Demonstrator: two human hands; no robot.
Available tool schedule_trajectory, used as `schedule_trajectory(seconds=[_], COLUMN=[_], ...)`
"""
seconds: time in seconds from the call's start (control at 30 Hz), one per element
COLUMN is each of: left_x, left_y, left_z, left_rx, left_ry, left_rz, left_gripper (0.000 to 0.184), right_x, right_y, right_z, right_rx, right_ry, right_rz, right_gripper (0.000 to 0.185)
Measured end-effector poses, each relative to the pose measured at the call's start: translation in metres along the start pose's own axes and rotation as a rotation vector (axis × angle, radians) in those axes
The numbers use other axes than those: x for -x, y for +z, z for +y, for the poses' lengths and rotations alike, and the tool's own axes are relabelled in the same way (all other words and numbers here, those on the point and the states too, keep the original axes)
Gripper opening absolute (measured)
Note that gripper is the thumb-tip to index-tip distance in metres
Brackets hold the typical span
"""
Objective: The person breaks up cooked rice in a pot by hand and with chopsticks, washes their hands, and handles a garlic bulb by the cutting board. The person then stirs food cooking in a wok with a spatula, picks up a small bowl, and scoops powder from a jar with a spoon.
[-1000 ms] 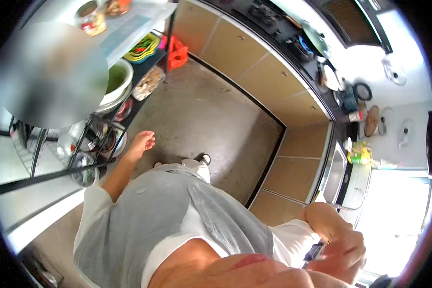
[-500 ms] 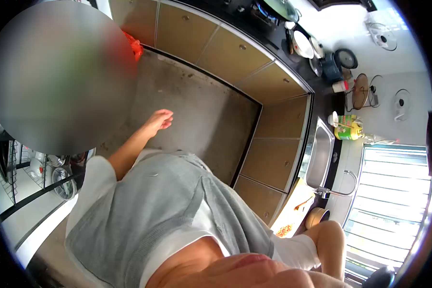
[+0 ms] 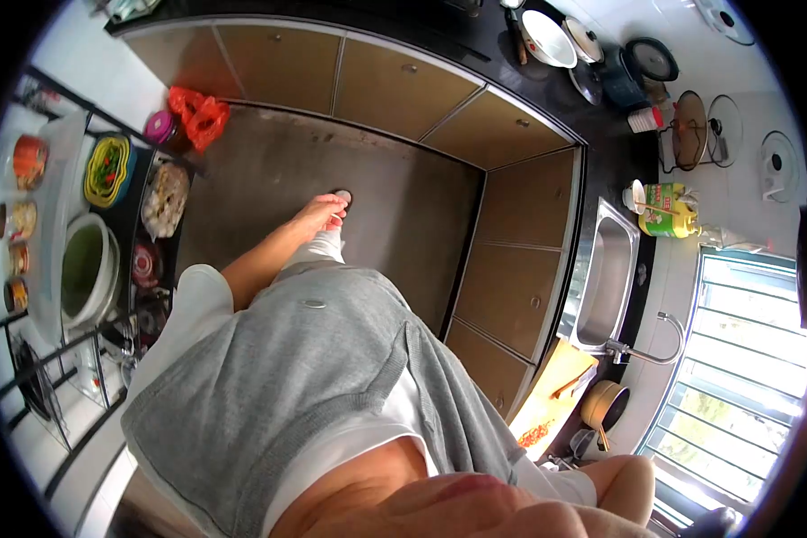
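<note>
My left hand hangs at my left side in front of my grey top, above the floor and close to my foot. Its fingers are loosely bent, and nothing shows in them. On the other side, my bent right arm sticks out at the elbow, with the hand outside the picture. Near that elbow, a wooden cutting board bears chopped red pieces and what looks like a knife.
A rack on the left holds a white tub, a yellow-rimmed basket of greens and several jars. A red plastic bag is beside it. Cabinets line the floor. A sink and a pot are to the right.
My view has shifted, bringing the left rack, the red bag and my foot into sight. My left hand now appears slightly farther right, its fingers still loosely bent.
</note>
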State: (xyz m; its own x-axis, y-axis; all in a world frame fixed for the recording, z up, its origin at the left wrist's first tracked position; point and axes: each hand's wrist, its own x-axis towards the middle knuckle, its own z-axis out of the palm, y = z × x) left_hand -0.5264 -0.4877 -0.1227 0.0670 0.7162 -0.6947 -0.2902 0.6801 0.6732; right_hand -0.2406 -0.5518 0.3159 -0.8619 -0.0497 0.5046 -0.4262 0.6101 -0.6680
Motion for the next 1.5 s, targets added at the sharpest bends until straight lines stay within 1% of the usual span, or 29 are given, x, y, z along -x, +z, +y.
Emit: schedule_trajectory(seconds=[0.07,0.13,0.2,0.33,0.43,0.5,0.7,0.8,0.9,1.1,1.2,1.3,1.4,1.5], left_x=[-0.025,-0.050,-0.079,-0.135,-0.165,-0.184,-0.212,-0.214,-0.213,-0.198,-0.207,-0.223,-0.233,-0.243], left_y=[-0.001,-0.003,-0.002,0.006,0.020,0.029,0.061,0.075,0.080,0.085,0.095,0.118,0.152,0.186], left_z=[0.028,0.061,0.101,0.178,0.218,0.232,0.228,0.222,0.221,0.211,0.196,0.188,0.181,0.180], left_rx=[-0.025,-0.042,-0.020,-0.098,-0.166,-0.200,-0.232,-0.253,-0.220,0.031,0.069,0.147,0.216,0.238], left_ry=[-0.015,-0.002,0.039,0.155,0.152,0.130,0.045,-0.015,-0.002,0.071,0.085,0.094,0.107,0.146], left_rz=[0.007,-0.031,-0.072,-0.100,-0.141,-0.178,-0.302,-0.272,-0.249,-0.019,0.010,-0.026,-0.052,-0.103], left_gripper=[0.013,0.013,0.013,0.015,0.015,0.015,0.012,0.013,0.017,0.015,0.015,0.014,0.013,0.014], right_x=[-0.006,-0.014,-0.024,-0.035,-0.038,-0.037,-0.027,-0.014,0.005,0.044,0.064,0.083,0.107,0.138], right_y=[-0.018,-0.039,-0.058,-0.092,-0.113,-0.125,-0.161,-0.179,-0.204,-0.258,-0.278,-0.303,-0.336,-0.374], right_z=[0.019,0.036,0.050,0.081,0.100,0.108,0.123,0.128,0.138,0.144,0.138,0.129,0.131,0.155], right_rx=[0.019,0.038,0.055,0.093,0.117,0.134,0.154,0.145,0.111,0.027,-0.019,-0.139,-0.365,-0.632], right_ry=[0.018,0.041,0.071,0.105,0.117,0.132,0.152,0.150,0.125,0.042,0.006,-0.055,-0.151,-0.254], right_rz=[0.016,0.035,0.048,0.089,0.117,0.132,0.134,0.102,0.055,-0.056,-0.069,-0.068,-0.051,-0.020], right_gripper=[0.011,0.012,0.012,0.013,0.014,0.015,0.017,0.018,0.019,0.020,0.021,0.022,0.023,0.024])
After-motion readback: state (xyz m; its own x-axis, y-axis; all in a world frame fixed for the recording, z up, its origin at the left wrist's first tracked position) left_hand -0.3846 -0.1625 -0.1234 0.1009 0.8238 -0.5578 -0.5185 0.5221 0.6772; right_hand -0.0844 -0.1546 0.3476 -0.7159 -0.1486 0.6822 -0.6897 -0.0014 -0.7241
